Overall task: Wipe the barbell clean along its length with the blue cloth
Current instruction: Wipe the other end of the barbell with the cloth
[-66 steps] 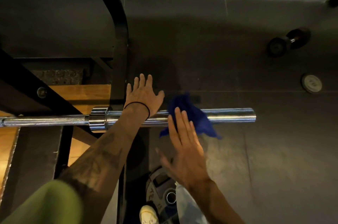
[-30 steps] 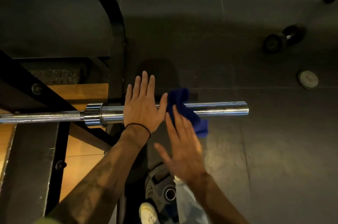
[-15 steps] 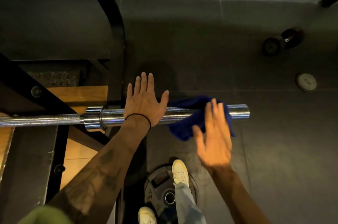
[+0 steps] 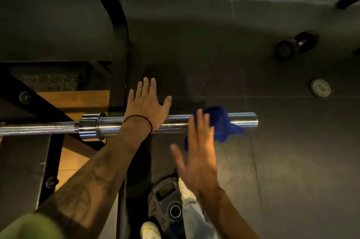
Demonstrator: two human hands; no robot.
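Observation:
The chrome barbell [image 4: 245, 119] runs left to right across the view, with its sleeve end at the right. My left hand [image 4: 145, 106] lies flat on the sleeve just right of the collar, fingers spread, with a black band on the wrist. The blue cloth [image 4: 224, 126] is draped over the sleeve near its end. My right hand [image 4: 198, 157] presses the cloth against the bar with straight fingers, thumb held out to the left. Part of the cloth hangs below the bar behind that hand.
A black rack upright [image 4: 116, 34] rises behind the bar, with a wooden platform [image 4: 78, 100] at the left. A weight plate [image 4: 165, 199] lies on the dark floor by my shoes [image 4: 150, 230]. A dumbbell [image 4: 296, 45] and a small disc [image 4: 320, 88] sit at the far right.
My right hand slid the cloth out toward the sleeve's end and has now come back a little to the left. My left hand stays flat on the sleeve.

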